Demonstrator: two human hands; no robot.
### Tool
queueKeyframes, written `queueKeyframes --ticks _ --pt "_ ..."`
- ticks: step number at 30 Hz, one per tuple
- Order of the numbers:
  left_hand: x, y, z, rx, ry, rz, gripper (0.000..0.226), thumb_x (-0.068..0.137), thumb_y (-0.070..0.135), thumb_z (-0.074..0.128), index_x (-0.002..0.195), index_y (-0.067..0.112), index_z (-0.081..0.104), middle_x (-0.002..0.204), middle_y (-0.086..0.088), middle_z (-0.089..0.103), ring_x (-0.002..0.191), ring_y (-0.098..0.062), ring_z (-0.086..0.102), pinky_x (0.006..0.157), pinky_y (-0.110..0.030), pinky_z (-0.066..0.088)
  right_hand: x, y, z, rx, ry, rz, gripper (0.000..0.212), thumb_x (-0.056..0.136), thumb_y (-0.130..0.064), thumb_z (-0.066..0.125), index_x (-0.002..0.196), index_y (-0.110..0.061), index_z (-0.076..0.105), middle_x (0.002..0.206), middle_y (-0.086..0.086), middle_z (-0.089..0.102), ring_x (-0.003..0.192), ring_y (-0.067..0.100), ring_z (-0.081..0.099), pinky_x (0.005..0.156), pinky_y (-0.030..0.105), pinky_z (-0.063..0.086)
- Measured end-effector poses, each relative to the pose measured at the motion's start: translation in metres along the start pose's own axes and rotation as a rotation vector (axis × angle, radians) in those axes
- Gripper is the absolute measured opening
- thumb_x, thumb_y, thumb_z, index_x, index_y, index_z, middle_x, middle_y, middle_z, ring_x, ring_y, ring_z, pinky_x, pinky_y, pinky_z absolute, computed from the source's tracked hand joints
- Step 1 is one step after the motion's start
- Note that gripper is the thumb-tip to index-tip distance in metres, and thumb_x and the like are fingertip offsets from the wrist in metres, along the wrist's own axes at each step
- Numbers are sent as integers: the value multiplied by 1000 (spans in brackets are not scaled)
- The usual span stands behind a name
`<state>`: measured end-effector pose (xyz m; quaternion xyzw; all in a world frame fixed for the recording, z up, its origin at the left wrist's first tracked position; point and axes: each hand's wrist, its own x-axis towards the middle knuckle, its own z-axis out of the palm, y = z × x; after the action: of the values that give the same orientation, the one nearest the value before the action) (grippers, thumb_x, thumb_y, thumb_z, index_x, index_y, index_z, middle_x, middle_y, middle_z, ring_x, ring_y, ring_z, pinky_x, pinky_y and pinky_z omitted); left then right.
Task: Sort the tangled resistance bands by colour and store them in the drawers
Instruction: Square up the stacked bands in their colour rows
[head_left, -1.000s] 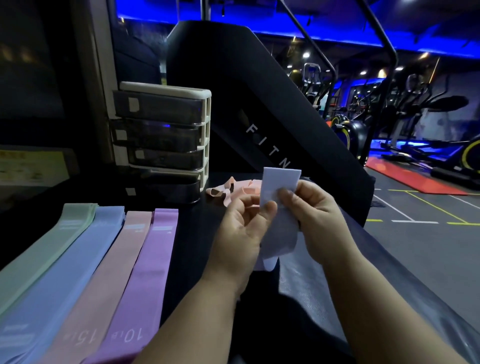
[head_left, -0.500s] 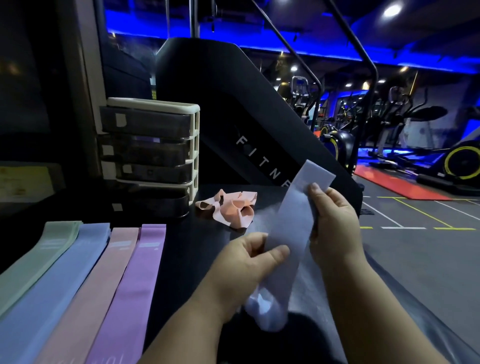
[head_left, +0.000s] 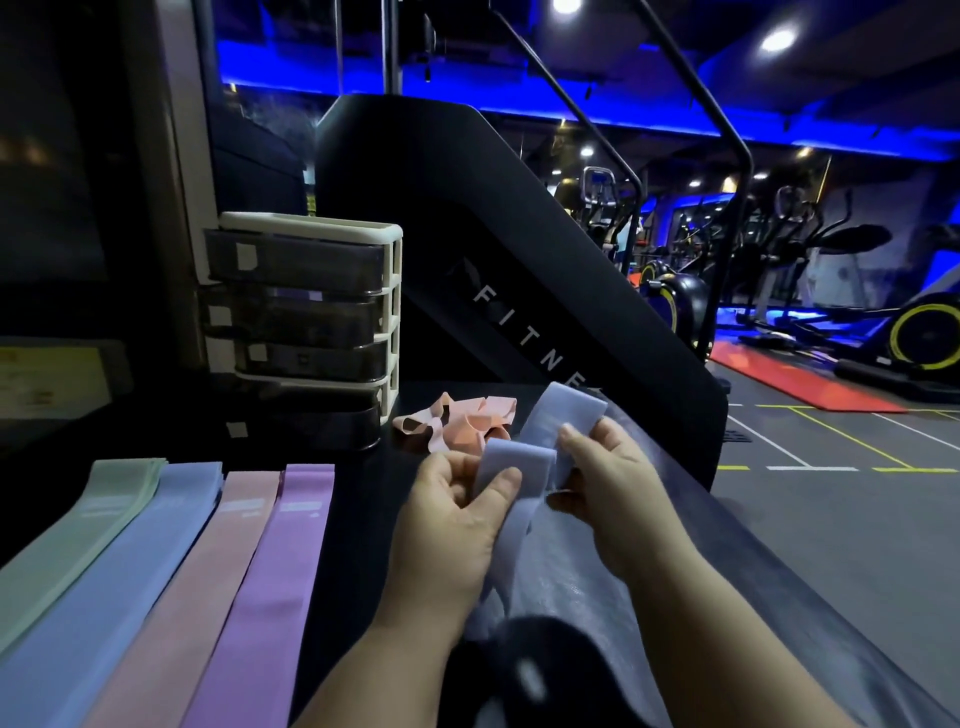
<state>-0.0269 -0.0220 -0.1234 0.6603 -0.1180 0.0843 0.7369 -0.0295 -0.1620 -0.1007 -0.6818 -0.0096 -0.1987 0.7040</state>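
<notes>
Both hands hold a pale grey-blue resistance band (head_left: 540, 441) above the dark table. My left hand (head_left: 457, 519) pinches one folded end with thumb and fingers. My right hand (head_left: 602, 483) grips the other fold, whose end sticks up toward the back. A tangled heap of peach and pink bands (head_left: 462, 423) lies just behind the hands. Flat on the left lie a green band (head_left: 88, 535), a blue band (head_left: 140, 561), a pink band (head_left: 202, 582) and a purple band (head_left: 275, 577), side by side. A white drawer unit (head_left: 306, 332) with dark translucent drawers stands at the back left.
A large black exercise machine (head_left: 519, 270) rises behind the table. The table's right edge (head_left: 779, 587) runs diagonally, with gym floor beyond it. Several exercise bikes stand in the far right background.
The grey-blue band, stretched long between my hands earlier, is now doubled over into folds. My hands have come closer together. The view has dropped slightly.
</notes>
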Motion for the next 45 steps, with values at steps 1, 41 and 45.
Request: queueKeyframes --ticks 1,41,45 --pt "1 0 0 11 20 4 16 84 27 73 94 19 64 82 -1 74 77 -15 71 62 -23 53 -3 -1 3 0 -36 5 9 100 -17 50 97 -12 57 73 3 63 63 14 61 55 25 49" --pt "6 -2 -2 -363 -24 -455 22 98 -2 45 94 2 66 73 -11 73 59 -18 70 53 -25 56 16 12 -20 525 22 117 12 96 -11 55 103 -15 63 82 4 68 74 19 65 84 42 50" --pt "4 3 -2 -544 -13 -512 16 94 -3 50 97 9 61 66 -7 71 60 -18 66 61 -30 51 19 18 -21 533 47 154 16 97 -10 52 109 -10 63 89 8 70 73 19 67 72 33 55"
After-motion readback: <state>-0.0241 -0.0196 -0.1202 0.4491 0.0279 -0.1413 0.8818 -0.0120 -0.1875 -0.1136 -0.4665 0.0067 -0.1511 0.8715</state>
